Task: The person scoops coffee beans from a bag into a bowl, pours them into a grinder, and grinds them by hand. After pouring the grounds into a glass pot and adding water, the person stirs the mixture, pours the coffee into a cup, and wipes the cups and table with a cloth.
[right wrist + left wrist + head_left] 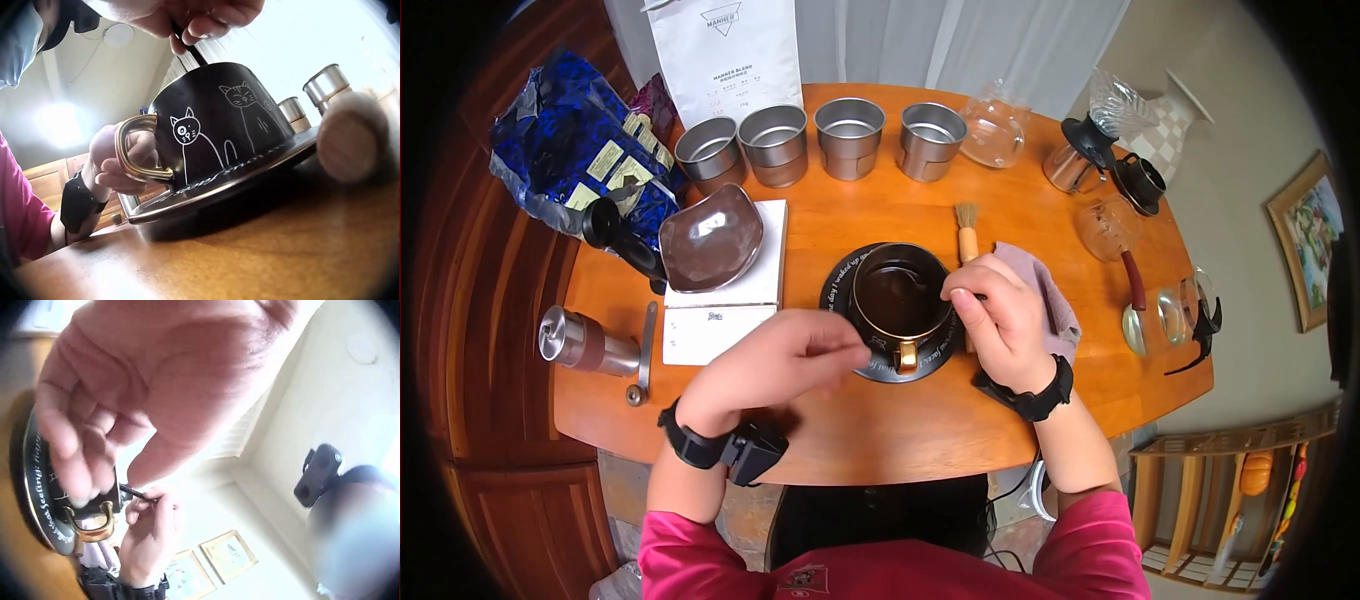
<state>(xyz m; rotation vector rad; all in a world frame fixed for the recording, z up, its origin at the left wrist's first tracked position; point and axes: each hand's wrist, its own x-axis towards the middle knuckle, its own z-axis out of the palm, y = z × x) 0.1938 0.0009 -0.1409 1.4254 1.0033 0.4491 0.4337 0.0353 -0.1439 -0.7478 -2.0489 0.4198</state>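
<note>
A black cup (206, 125) with white cat drawings and a gold handle (908, 357) stands on a black saucer (837, 285) with white lettering. Dark liquid (892, 295) shows inside it. Above the cup's right rim, my right hand (1002, 315) pinches a slim dark spoon (199, 56) by its upper part; the lower end is hidden in the cup. My left hand (785, 350) hovers at the cup's left front, close to the gold handle. Its fingers are loosely bent and nothing shows in them.
Several metal cups (850, 140) line the back. At left are a brown dish (712, 240) on a white scale (718, 335) and a hand grinder (590, 342). A brush (967, 230), purple cloth (1040, 290) and glass pot (1107, 227) stand right.
</note>
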